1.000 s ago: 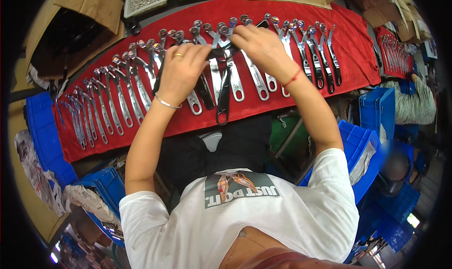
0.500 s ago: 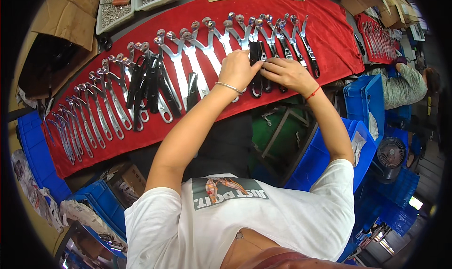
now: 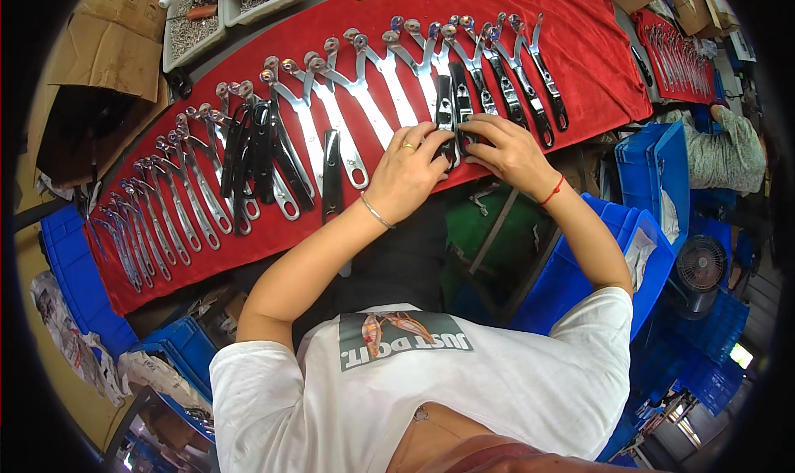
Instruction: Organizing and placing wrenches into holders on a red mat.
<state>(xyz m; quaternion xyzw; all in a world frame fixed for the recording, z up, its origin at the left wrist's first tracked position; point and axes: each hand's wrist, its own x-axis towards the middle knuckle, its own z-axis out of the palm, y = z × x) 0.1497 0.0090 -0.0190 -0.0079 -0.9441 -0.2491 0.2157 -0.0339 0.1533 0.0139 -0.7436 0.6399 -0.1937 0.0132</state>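
Y-shaped metal handles with round-tipped prongs lie in a row, and several at the right carry black grip covers. My left hand (image 3: 406,171), wearing a ring and bracelet, has its thumb and fingers closed round the near end of a black grip cover (image 3: 445,108) on one handle. Beside it, my right hand (image 3: 512,154), with a red cord at the wrist, has bent fingers pressed at the near end of the neighbouring black grip cover (image 3: 464,102). The fingertips partly hide both ends. Bare metal handles (image 3: 333,121) lie left of my hands.
A pile of loose black covers (image 3: 263,146) rests on the handles at left, with a single cover (image 3: 331,171) nearer. Red cloth (image 3: 580,59) lies underneath. Trays of small metal parts (image 3: 190,34) stand at the back left, blue bins (image 3: 571,266) at right. Another person's sleeve (image 3: 729,154) shows far right.
Both hands have slid toward me along the black grip covers, from their middle to their near ends. The view has shifted slightly.
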